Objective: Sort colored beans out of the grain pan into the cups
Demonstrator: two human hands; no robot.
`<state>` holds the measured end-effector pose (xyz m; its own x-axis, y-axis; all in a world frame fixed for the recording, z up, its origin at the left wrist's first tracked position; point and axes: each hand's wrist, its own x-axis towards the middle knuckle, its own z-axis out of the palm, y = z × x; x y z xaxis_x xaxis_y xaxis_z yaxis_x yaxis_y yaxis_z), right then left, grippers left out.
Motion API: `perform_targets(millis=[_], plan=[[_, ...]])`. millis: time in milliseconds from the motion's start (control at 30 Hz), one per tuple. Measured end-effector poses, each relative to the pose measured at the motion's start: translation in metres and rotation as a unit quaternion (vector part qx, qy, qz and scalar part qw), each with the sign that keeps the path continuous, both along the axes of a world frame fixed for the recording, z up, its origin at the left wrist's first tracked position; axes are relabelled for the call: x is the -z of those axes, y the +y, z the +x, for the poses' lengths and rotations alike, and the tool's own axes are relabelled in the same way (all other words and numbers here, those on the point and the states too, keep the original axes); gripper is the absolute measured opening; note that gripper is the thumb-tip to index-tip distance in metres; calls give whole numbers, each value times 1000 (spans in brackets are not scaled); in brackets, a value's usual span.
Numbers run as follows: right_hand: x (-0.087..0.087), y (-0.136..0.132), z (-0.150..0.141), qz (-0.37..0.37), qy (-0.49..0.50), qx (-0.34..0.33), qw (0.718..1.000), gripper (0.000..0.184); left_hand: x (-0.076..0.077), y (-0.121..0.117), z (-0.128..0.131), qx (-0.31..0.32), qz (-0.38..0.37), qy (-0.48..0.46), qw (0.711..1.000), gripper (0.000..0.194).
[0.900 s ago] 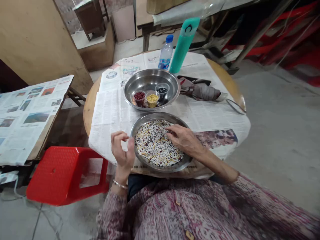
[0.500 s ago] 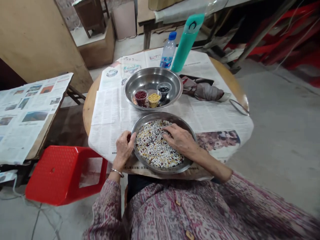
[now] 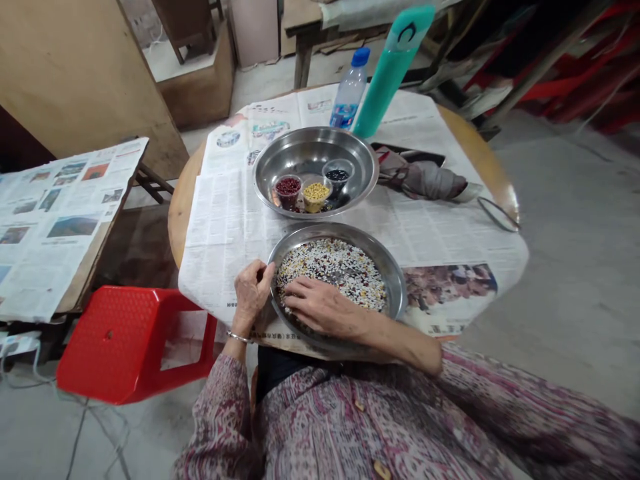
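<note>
A round wooden table (image 3: 183,227) spread with newspaper (image 3: 230,227) holds a steel plate (image 3: 397,287) of mixed grains (image 3: 340,270), white, dark and yellow, at the edge nearest the person. Just beyond that plate sits a steel bowl (image 3: 315,150) containing three small cups (image 3: 316,197) of red, yellow and black grains. The open right hand (image 3: 323,307) lies with its fingertips among the mixed grains, while the curled left hand (image 3: 253,293) touches the plate's rim; whether it pinches anything cannot be told.

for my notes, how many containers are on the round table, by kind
steel bowls: 2
small clear cups: 3
plastic water bottle: 1
teal flask: 1
total: 7
</note>
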<state>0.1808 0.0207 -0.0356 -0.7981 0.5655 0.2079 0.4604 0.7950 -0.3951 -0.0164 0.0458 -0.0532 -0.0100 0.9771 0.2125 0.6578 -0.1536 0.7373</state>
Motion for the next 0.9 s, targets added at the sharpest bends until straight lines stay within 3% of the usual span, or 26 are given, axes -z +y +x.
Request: perform_targets(millis=[200,433,567,700,767,900], plan=[[3,37,0,80,-68,121,987,18,-2,0,0,-4,-7,5,1000,36],[11,55,50,94,-100,271,953,18,0,0,0,-9,-7,-4,1000,36],[13,39,64,-1,-38,268,963,17,1,0,0,-5,-2,-13,1000,36],[5,26,52,-106,75,169,977,19,-2,0,1,-11,-7,-10,1000,36],[2,26,44,-116,110,161,974,20,-3,-1,1,-12,-16,-7,1000,36],[6,42,43,-44,85,266,959,19,-2,-1,1,-10,-15,-9,1000,36]])
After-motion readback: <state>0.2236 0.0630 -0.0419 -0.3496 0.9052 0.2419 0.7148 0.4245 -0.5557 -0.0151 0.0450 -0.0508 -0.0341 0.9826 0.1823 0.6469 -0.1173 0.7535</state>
